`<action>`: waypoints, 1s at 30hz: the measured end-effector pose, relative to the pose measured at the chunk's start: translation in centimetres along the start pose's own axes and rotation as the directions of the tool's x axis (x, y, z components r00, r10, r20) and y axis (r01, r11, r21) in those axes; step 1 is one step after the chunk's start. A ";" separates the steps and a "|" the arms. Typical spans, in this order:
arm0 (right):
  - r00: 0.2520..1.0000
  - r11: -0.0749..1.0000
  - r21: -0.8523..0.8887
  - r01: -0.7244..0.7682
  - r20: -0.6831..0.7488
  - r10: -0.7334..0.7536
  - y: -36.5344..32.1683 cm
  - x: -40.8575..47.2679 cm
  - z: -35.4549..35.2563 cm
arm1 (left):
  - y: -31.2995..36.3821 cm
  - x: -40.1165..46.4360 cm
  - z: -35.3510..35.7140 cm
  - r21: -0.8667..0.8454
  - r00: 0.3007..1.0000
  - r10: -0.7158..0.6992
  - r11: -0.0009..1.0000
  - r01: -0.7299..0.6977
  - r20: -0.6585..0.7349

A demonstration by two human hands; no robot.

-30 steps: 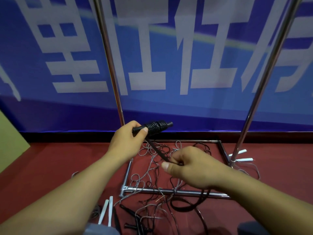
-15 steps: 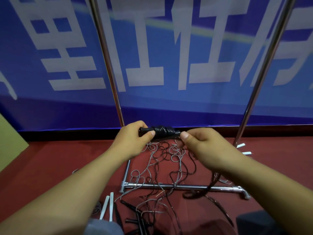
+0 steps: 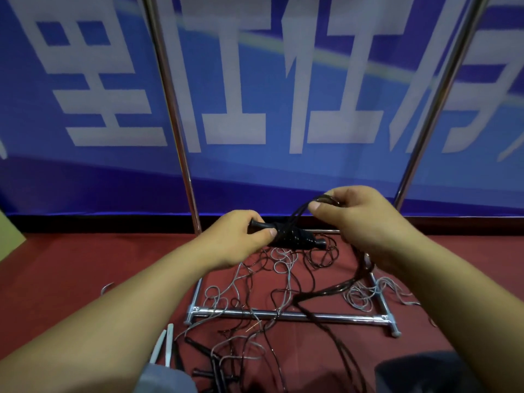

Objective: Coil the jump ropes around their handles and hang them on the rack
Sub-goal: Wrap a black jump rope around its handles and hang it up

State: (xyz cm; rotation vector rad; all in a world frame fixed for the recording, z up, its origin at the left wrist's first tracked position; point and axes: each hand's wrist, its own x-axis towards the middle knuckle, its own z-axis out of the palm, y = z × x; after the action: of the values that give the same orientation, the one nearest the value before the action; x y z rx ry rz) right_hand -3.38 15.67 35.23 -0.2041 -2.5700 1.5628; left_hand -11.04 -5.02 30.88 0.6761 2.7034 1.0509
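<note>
My left hand (image 3: 241,236) grips one end of the black jump rope handles (image 3: 295,239), held level, with black cord wound around their middle. My right hand (image 3: 354,219) pinches a bundle of the black cord (image 3: 297,214) up and to the right of the handles. From that hand the cord drops behind my wrist and trails across the red floor. The chrome rack has two uprights (image 3: 170,109) and a base frame (image 3: 283,314) on the floor below my hands.
Loose grey and black ropes (image 3: 280,265) lie tangled inside and in front of the rack base. White handles (image 3: 166,341) and black handles (image 3: 209,361) lie near my left forearm. A blue banner (image 3: 255,95) hangs behind the rack.
My right hand has gone from below the handles, past their right end, up above them, carrying the cord around. My left hand held the handles roughly in place.
</note>
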 end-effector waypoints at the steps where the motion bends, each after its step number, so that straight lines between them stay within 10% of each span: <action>1: 0.996 0.985 -0.155 0.070 -0.047 -0.078 0.1 0.1 -0.3 | 0.3 -0.1 0.2 0.008 0.999 0.011 1.000 -0.012 0.047; 9: 0.931 0.815 -0.522 0.251 -0.101 -0.351 1.2 2.3 -0.8 | 2.6 -0.1 0.9 -0.070 0.964 0.097 0.994 -0.082 0.247; 22: 0.963 0.817 -0.517 0.254 0.062 -0.261 4.2 5.3 -1.8 | 3.2 -0.6 -0.1 -0.058 0.930 0.172 0.985 -0.162 0.325; 30: 0.996 0.999 0.036 0.004 0.094 -0.008 5.0 4.9 -2.2 | 2.0 -1.3 -0.7 -0.053 0.968 0.127 0.992 -0.118 0.217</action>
State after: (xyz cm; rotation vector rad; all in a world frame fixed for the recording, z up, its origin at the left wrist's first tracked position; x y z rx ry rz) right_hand -7.51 20.75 31.98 -0.1214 -2.6073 1.6539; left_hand -9.42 -4.73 32.71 0.9053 2.4727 0.9880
